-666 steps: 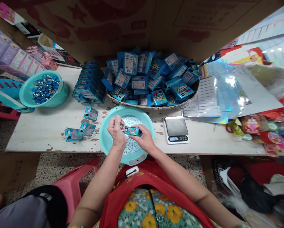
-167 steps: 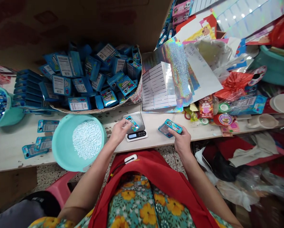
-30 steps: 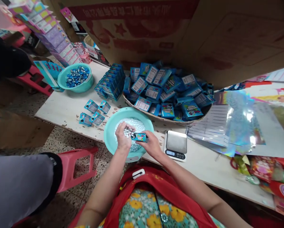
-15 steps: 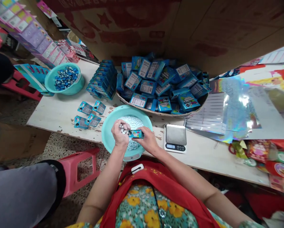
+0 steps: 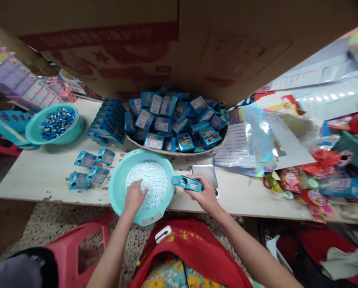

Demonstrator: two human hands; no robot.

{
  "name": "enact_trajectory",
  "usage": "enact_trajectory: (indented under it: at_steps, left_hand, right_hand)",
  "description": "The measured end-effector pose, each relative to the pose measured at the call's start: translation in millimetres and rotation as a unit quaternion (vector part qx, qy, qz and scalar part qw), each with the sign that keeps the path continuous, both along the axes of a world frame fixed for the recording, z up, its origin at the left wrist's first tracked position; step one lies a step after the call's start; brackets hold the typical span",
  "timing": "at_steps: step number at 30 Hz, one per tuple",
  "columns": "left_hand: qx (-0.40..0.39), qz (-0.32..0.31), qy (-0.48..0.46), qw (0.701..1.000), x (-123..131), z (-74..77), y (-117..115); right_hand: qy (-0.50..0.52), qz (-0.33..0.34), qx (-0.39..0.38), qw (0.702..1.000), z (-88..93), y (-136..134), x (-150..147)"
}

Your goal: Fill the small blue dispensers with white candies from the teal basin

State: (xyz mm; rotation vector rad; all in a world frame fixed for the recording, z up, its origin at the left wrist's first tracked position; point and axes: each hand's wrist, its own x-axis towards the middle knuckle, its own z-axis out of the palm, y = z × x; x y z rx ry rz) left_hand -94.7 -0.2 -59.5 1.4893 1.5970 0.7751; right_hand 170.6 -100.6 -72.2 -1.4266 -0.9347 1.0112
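Steadiness counts, I judge: left hand [image 5: 134,197] digs into white tablets [image 5: 153,182] in the teal basin [image 5: 116,188], though I cannot tell whether it grips any, while right hand [image 5: 206,196] pinches the blue candy box [image 5: 187,183] just beside the rim, best kept level there.

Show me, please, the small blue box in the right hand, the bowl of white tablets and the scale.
small blue box [image 5: 187,183]: head view, middle of its printed face.
bowl [image 5: 116,188]: head view, bare left inner wall.
scale [image 5: 205,172]: head view, its metal plate.
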Motion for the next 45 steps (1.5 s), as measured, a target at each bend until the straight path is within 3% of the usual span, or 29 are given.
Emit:
enact_trajectory:
  at_steps: [3,5,8,11,14,16,19,21,23,25,27,29,31,33,35,38,40,43,45]
  left_hand:
    - [0.062,-0.061,0.176,0.981,-4.8,-14.1,-0.8]
    - [0.123,-0.076,0.229,0.963,5.5,-9.7,11.7]
    - [0.238,-0.090,0.250,0.934,39.3,10.0,53.6]
    - [0.299,-0.106,0.343,0.884,81.6,32.0,109.7]
    - [0.210,-0.106,0.487,0.841,116.8,45.6,155.5]
    - [0.122,-0.097,0.544,0.824,132.2,44.9,174.2]
    - [0.062,-0.074,0.513,0.853,142.2,31.1,184.6]
    - [0.080,-0.080,0.438,0.892,141.4,24.1,179.8]
    - [0.148,-0.069,0.347,0.924,136.8,28.1,166.3]
    - [0.232,-0.036,0.255,0.938,132.3,44.9,144.4]
    - [0.276,-0.050,0.169,0.945,133.7,69.4,114.4]
    - [0.241,-0.135,0.077,0.958,146.6,92.6,78.0]
    - [0.152,-0.244,-0.019,0.958,171.2,107.4,40.9]
    - [0.104,-0.347,-0.071,0.929,200.5,111.9,11.7]
    - [0.139,-0.363,-0.106,0.915,223.7,108.6,-2.9]
    - [0.209,-0.251,-0.119,0.937,230.3,92.4,2.8]
    - [0.187,-0.190,-0.084,0.960,218.2,73.9,15.5]
    - [0.101,-0.191,0.018,0.976,198.2,38.6,28.3]
    - [0.068,-0.227,0.083,0.968,197.1,16.2,27.2]
  right_hand:
    - [-0.060,-0.112,-0.061,0.990,-25.9,-12.1,44.2]
    - [-0.088,-0.161,-0.077,0.980,-50.3,-12.6,64.3]
    - [-0.097,-0.172,-0.095,0.976,-85.1,-8.0,75.9]
    - [-0.104,-0.177,-0.069,0.976,-105.4,-9.5,74.1]
    - [-0.105,-0.245,-0.048,0.963,-106.2,-28.4,72.7]
    - [-0.109,-0.279,-0.050,0.953,-98.5,-47.8,75.8]
    - [-0.139,-0.299,-0.054,0.943,-85.5,-71.9,87.0]
    - [-0.157,-0.308,-0.062,0.936,-78.9,-79.5,96.4]
    - [-0.165,-0.321,-0.060,0.931,-71.0,-79.9,104.9]
    - [-0.157,-0.326,-0.039,0.931,-58.1,-73.3,110.5]
    - [-0.136,-0.301,-0.002,0.944,-37.9,-60.5,111.5]
    - [-0.124,-0.230,0.040,0.964,-11.4,-43.0,107.4]
    - [-0.130,-0.122,0.070,0.982,16.3,-24.3,99.7]
    - [-0.116,-0.020,0.057,0.991,37.5,-9.6,93.0]
    - [-0.072,0.013,0.020,0.997,45.6,-4.3,93.3]
    - [0.024,-0.081,-0.012,0.996,29.2,-20.3,113.6]
    - [0.083,-0.190,-0.017,0.978,4.7,-44.4,135.4]
    - [0.103,-0.336,-0.046,0.935,-36.2,-86.3,160.2]
    - [0.105,-0.386,-0.075,0.914,-57.9,-109.7,164.4]
